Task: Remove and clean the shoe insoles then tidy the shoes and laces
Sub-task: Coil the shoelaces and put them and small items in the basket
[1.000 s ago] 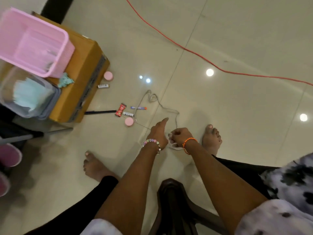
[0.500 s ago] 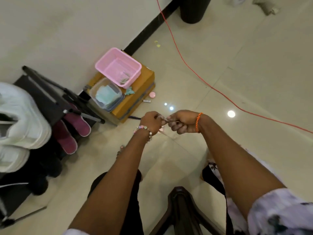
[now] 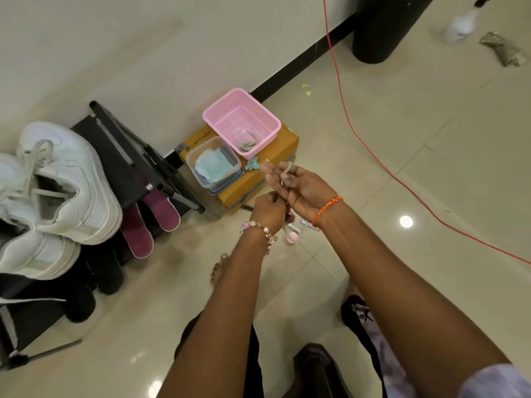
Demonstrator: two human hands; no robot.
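Shoes: a pair of white sneakers sits on the dark shoe rack at far left; one loose lace lies across the nearer shoe, so judged from that, at least one shoe is partly laced.
Insoles: two maroon insoles lean against the rack's lower part, apparently out of the shoes already.
Box and baskets: a brown cardboard box by the wall carries a clear tub with a pale blue cloth and a pink basket with a coiled lace-like piece inside.
Left hand: the left hand is clenched around the lower run of a pale shoelace, just below the right hand.
Right hand: the right hand has its fingers mostly extended, the lace looped over them near the tips.
Step in hand: likely winding or folding the loose lace into a neat bundle, held in the air over the floor.
Next move: probably keeping tension with the lower fist while adding loops, then laying the bundle in the pink basket or bringing it to the sneakers; a slack grip would let the loops slide off.
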